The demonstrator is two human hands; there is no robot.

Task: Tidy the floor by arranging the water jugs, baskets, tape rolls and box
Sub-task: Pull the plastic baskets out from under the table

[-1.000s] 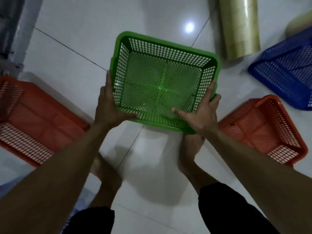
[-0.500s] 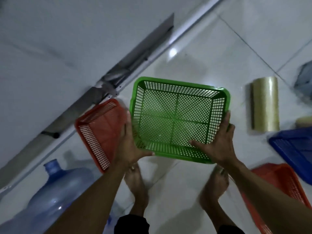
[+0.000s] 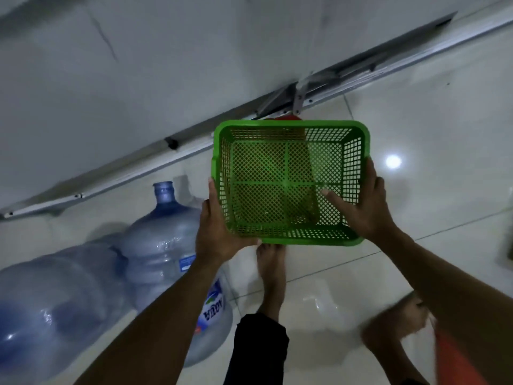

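Head view is showing you holding the green basket (image 3: pixel 290 182) up off the floor, carrying it level with its open side facing you. Your left hand (image 3: pixel 219 232) is gripping its left wall, fingers lying along the outside and the thumb hooked under the near rim, while your right hand (image 3: pixel 363 207) is clamping the right wall with the thumb reaching inside over the mesh. A sliver of a red basket (image 3: pixel 283 118) is peeking out past the far rim, close to the metal rail (image 3: pixel 347 76) at the foot of the wall, and more of it seems to be showing through the green mesh. You are probably lining the green one up to nest into it. For that, you are going to need the corners matched and the basket kept flat as it goes down. Two water jugs (image 3: pixel 166 245) are lying on the tiles to your left, touching each other
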